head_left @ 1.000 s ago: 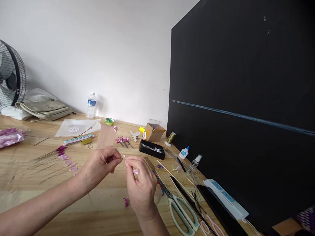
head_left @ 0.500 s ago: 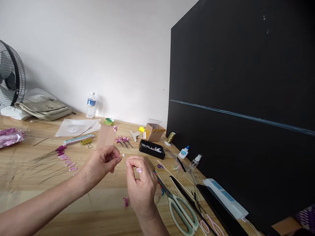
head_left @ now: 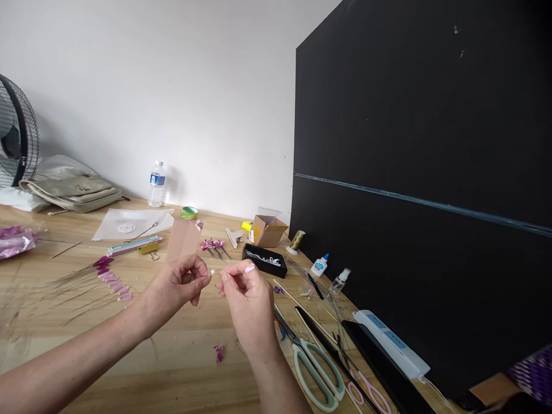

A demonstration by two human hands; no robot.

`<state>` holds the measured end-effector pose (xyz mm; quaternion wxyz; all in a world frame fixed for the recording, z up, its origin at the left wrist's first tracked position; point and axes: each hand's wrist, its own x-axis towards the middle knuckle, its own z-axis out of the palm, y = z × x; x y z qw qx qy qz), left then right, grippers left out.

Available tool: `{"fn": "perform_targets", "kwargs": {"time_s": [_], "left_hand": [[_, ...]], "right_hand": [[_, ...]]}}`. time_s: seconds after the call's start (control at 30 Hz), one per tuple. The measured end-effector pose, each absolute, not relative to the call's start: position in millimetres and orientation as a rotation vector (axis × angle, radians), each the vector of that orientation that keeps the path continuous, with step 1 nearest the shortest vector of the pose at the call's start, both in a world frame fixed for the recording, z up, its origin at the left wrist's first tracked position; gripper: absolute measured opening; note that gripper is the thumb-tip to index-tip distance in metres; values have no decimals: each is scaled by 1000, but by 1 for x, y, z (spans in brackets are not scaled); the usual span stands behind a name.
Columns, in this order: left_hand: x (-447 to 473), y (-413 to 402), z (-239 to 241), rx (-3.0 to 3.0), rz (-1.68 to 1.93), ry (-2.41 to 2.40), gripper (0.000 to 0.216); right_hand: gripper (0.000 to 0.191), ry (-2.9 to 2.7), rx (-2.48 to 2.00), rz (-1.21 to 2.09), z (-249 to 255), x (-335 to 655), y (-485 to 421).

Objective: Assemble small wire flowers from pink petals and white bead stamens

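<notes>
My left hand (head_left: 190,282) is closed in a pinch on a small white pearl bead (head_left: 213,272), which sticks out past the thumb and index finger. Just to its right, my right hand (head_left: 248,305) also pinches, with its fingertips close to the bead. A pale pink petal (head_left: 250,267) shows against the right index finger; how it is held is hidden. On the table left of my hands lie wired petals in a row, dark magenta ones (head_left: 103,262) at the top and pale pink ones (head_left: 115,286) below.
Right of my hands lie large green-handled scissors (head_left: 317,368), pink scissors (head_left: 373,394), wires and a white power strip (head_left: 392,342). Behind stand a black tray (head_left: 264,261), a cardboard box (head_left: 268,231), a glue bottle (head_left: 319,265) and a water bottle (head_left: 156,185). A black panel (head_left: 409,144) borders the right.
My right hand has turned and its fingers have risen towards the bead, carrying the petal upward. My left hand keeps its pinch. The whole view has shifted slightly.
</notes>
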<state>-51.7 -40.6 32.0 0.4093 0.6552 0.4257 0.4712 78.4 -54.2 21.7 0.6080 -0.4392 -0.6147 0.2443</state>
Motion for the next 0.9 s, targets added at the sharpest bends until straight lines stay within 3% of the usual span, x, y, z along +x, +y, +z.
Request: {"fn": "perform_targets", "kwargs": {"time_s": [0.2, 0.9], "left_hand": [[-55, -37, 24, 1784, 1277, 1032, 7], [-54, -46, 33, 1466, 1097, 820, 14]], "right_hand": [[6, -1343, -934, 1000, 26, 75, -51], [4, -1298, -848, 1058, 25, 81, -44]]}}
